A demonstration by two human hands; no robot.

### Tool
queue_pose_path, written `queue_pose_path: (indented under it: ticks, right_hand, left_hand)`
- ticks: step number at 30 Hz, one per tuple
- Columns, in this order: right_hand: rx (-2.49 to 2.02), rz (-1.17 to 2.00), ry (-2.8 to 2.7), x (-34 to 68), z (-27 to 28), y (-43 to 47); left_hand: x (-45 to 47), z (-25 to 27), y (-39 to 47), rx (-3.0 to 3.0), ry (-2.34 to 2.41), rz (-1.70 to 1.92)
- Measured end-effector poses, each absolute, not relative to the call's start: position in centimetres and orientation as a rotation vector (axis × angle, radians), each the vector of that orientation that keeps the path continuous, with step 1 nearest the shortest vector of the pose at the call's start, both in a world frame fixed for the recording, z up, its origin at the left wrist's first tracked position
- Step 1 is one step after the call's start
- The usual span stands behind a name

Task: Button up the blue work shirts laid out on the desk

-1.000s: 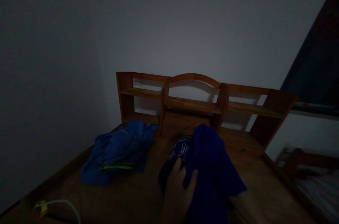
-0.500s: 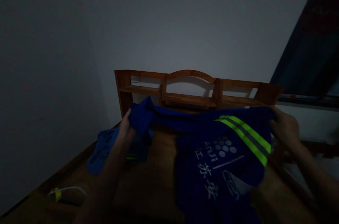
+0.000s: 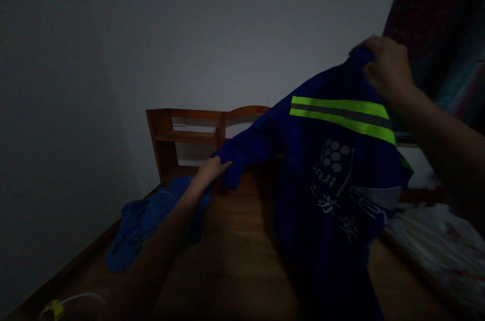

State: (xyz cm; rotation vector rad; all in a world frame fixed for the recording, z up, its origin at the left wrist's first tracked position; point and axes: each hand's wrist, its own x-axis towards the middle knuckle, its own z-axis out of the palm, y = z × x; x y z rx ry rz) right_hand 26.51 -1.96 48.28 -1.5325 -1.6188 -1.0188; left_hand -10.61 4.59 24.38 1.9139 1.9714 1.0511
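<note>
A dark blue work jacket (image 3: 303,169) with yellow-green reflective stripes and white printed lettering hangs between my hands over the wooden bed board. My right hand (image 3: 388,65) is raised at the upper right, its fingers closed on the jacket near the collar or shoulder. Lower and to the left, my left hand (image 3: 212,169) grips the end of one sleeve, which slopes down from the stripes. The jacket's lower part drops into shadow. Behind my left forearm lies a crumpled blue garment (image 3: 151,215), apart from the jacket.
A wooden headboard with shelves (image 3: 185,136) stands against the grey wall. At the lower left a pale cord with a yellow tag (image 3: 56,308) lies on the bare boards (image 3: 231,260). Pale rumpled bedding (image 3: 439,245) is at the right, below a dark curtain (image 3: 420,23).
My right hand has risen well up with the jacket, so its striped part hangs higher. The sleeve now slants down to my left hand, which has moved slightly right. The view has shifted right.
</note>
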Motion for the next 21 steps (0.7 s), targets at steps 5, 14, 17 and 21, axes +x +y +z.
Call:
queue_pose_path:
  ticks: [5,14,17,21]
  right_hand:
    - [-1.453,-1.307,-1.723,18.1,48.8,-4.8]
    - [-1.146,-1.292,-1.856,16.7,48.3,-4.9]
    - [-1.041,-1.025,-1.884,18.2,48.5,-4.6]
    - [-1.096,-0.947,-1.859,20.7,49.5,-4.7]
  left_hand:
    - [-0.3,26.7,-3.7,2.300,1.587,1.587]
    - [6.4,26.8,-15.3,2.893,0.753,1.779]
    - [6.6,25.1,-12.0,2.821,1.223,1.600]
    - [4.1,25.0,-5.0,2.632,1.578,1.560]
